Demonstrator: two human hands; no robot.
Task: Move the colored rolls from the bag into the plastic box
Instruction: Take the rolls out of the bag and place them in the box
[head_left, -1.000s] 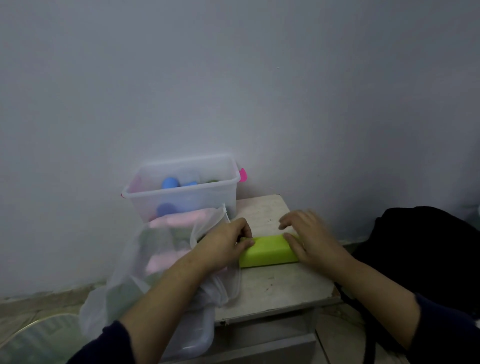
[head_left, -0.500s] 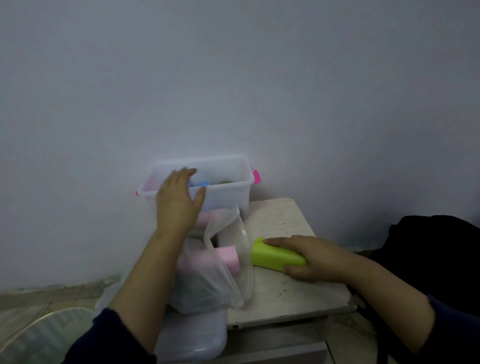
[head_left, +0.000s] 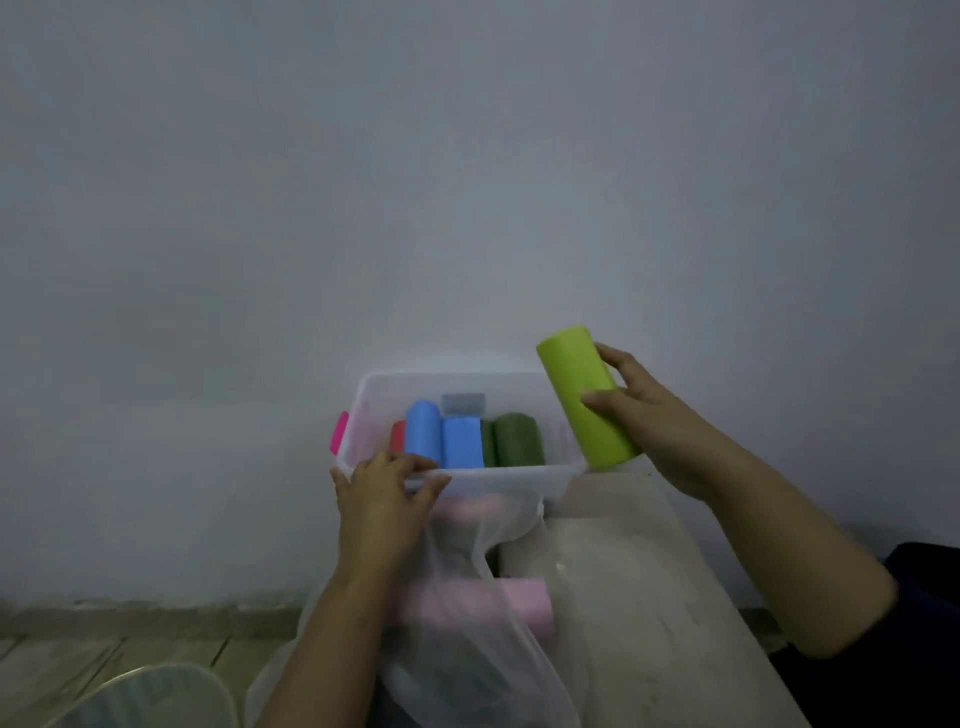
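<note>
Head view is the only one, and from where I stand it looks down on both hands and the containers against a plain wall.

As for progress, I judge the task to be somewhere in the middle. Several rolls already lie inside the plastic box: two blue rolls side by side, a dark green roll to their right, a small piece of a red roll at the left, and something grey behind them that I cannot name. The lime green roll is not yet inside; the right hand holds it, with thumb on the front and fingers behind, tilted just above the right end of the box. I think putting it down in the free space at the right is the step in hand.

The left hand grips the near rim of the box at its left corner, fingers curled over the edge, probably to keep it steady.

What is left: the thin plastic bag hangs below the box, beside the tabletop, and a pink roll shows through it. Another pale pink shape shows higher up, just under the box rim, and something darker lies deeper in the bag, too blurred to tell. So at least one roll, likely more, must still be moved.
</note>
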